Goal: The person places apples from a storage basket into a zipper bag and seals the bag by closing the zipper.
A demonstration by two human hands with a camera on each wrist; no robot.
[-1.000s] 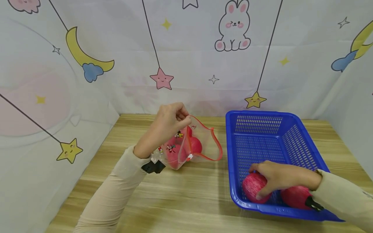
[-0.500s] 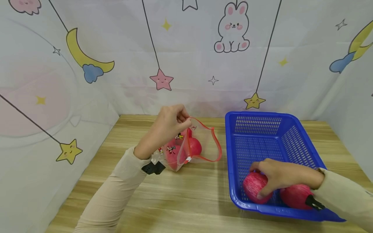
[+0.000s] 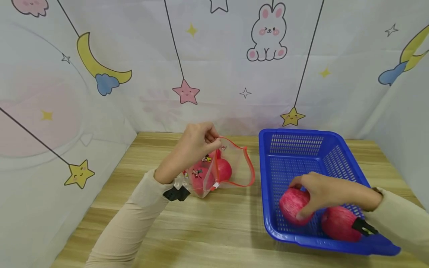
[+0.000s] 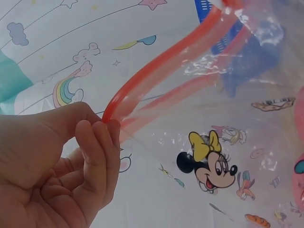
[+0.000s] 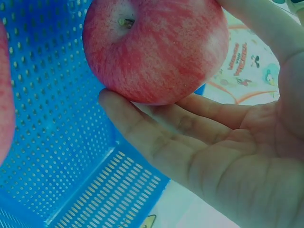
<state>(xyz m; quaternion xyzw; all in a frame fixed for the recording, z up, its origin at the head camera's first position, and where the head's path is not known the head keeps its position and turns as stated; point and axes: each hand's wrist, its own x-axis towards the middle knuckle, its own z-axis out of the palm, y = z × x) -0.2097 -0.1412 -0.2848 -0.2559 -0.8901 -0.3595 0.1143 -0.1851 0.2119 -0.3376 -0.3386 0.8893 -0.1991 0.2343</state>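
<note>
White cartoon-print cloth (image 3: 218, 59) behind wood-grain table (image 3: 201, 234).

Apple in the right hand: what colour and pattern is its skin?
Red with paler pinkish streaks; the right wrist view shows the apple best.

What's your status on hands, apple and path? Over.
Left hand pinches clear bag by red edge, mouth open. Right hand grips apple within blue basket, second apple beside it. Basket's side wall stands between apple and bag.

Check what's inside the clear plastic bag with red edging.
Several round red apples show inside the bag. The left hand covers part of it, so the full count can't be seen.
</note>
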